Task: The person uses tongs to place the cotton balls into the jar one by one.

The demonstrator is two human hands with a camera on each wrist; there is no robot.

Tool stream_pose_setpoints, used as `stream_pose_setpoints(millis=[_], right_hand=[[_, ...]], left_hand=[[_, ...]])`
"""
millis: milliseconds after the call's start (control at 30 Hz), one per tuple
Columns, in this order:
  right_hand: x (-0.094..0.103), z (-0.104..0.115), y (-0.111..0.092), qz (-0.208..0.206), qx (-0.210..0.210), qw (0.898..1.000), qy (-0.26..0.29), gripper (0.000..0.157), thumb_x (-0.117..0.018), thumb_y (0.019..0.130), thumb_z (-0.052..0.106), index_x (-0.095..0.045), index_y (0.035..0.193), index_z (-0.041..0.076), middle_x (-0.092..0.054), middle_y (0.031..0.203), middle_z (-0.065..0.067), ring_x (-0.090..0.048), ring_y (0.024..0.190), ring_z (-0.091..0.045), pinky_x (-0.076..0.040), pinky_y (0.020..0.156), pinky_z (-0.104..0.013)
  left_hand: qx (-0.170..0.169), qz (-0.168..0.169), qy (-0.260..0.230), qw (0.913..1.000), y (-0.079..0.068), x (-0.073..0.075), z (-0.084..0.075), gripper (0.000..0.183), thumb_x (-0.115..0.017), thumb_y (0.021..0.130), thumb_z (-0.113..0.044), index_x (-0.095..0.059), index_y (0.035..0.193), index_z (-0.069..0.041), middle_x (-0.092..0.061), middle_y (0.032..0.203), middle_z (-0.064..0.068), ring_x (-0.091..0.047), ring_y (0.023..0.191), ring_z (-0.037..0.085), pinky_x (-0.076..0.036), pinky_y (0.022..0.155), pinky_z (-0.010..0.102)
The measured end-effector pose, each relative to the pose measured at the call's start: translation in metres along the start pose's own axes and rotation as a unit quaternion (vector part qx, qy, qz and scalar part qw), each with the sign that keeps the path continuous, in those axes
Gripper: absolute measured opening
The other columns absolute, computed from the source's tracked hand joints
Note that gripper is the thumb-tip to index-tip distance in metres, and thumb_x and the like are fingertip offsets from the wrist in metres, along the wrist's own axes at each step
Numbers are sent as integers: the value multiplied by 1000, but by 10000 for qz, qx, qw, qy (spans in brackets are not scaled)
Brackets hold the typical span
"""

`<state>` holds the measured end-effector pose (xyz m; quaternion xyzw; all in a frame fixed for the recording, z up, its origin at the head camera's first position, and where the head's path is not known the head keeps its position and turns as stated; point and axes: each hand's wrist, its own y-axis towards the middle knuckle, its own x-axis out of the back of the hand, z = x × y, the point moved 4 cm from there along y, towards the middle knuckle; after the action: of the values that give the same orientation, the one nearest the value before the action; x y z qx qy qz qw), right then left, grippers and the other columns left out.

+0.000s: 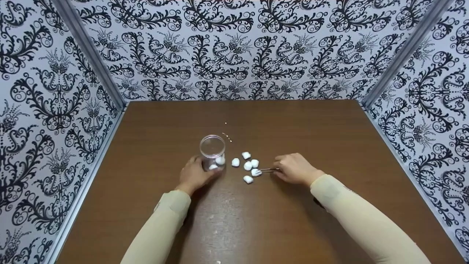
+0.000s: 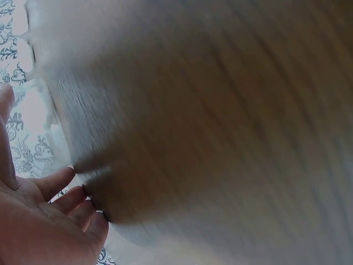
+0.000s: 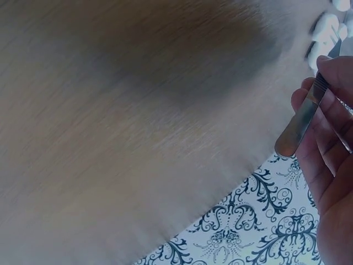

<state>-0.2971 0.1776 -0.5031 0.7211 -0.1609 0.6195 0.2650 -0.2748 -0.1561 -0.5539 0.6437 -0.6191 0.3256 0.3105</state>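
pale sleeves (image 1: pixel 155 225) reached in from the near edge, one over each forearm, above a brown wood-grain table (image 1: pixel 234 234). just past the cuffs came the two hands. the right hand (image 1: pixel 295 168) pinched a pair of metal tweezers (image 1: pixel 270 170) between thumb and fingers; in the right wrist view the rounded end stuck out past the fingers. the left hand (image 1: pixel 196 175) was curled against a clear jar (image 1: pixel 212 152), gripping it low down, thumb along the near side and fingers on the left.

beyond and between the hands lay six white cotton balls on the wood. the nearest ball (image 1: pixel 248 179) sat alone, left of the right hand. just beyond it, the tweezers' tips met a second ball (image 1: pixel 256 172); whether they had squeezed it, i could not tell. two more, a middle ball (image 1: pixel 248 165) and its neighbor (image 1: pixel 254 163), were bunched right beside that one. another ball (image 1: pixel 235 162) lay nearer the jar, and the farthest ball (image 1: pixel 246 155) a little beyond the bunch.

the jar stood upright, with white balls (image 1: pixel 220 160) showing low inside it. at the far end rose a wall (image 1: pixel 234 47) covered in black scrollwork, with gray posts (image 1: pixel 89 51) at the corners.
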Motion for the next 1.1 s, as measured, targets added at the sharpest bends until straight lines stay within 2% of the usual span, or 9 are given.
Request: stream_pose_setpoints(millis=[267, 533, 767, 1100], right_hand=[[-4, 0, 1, 50, -94, 9999, 136, 9, -79, 87, 20, -75, 86, 13, -64, 79, 0, -60, 61, -17, -53, 56, -42], [-6, -1, 1, -9, -101, 9997, 223, 6, -78, 87, 19, -78, 88, 13, -66, 80, 1, -62, 63, -17, -55, 58, -42], [1, -3, 0, -42, -169, 9994, 289, 5, -78, 86, 17, -78, 86, 13, -64, 77, 2, -59, 61, -16, -53, 56, -41], [13, -8, -4, -225, -254, 9987, 392, 5, -75, 86, 14, -79, 85, 12, -67, 78, 1, -61, 62, -16, -53, 55, -40]], left_hand=[[32, 39, -1, 10000, -1, 1, 0, 89, -77, 86, -60, -56, 146, 2, -54, 152, 21, -51, 141, 43, -42, 114, 62], [49, 52, 24, 10000, 1, -3, 4, 91, -76, 85, -62, -55, 147, 1, -53, 153, 21, -50, 141, 43, -41, 113, 63], [47, 78, 35, 10000, 4, -6, 7, 93, -75, 85, -65, -55, 147, 1, -52, 154, 21, -50, 142, 43, -42, 113, 63], [77, 65, 33, 9999, -2, 3, -1, 92, -75, 85, -65, -55, 147, 0, -52, 154, 20, -50, 142, 41, -42, 114, 60]])
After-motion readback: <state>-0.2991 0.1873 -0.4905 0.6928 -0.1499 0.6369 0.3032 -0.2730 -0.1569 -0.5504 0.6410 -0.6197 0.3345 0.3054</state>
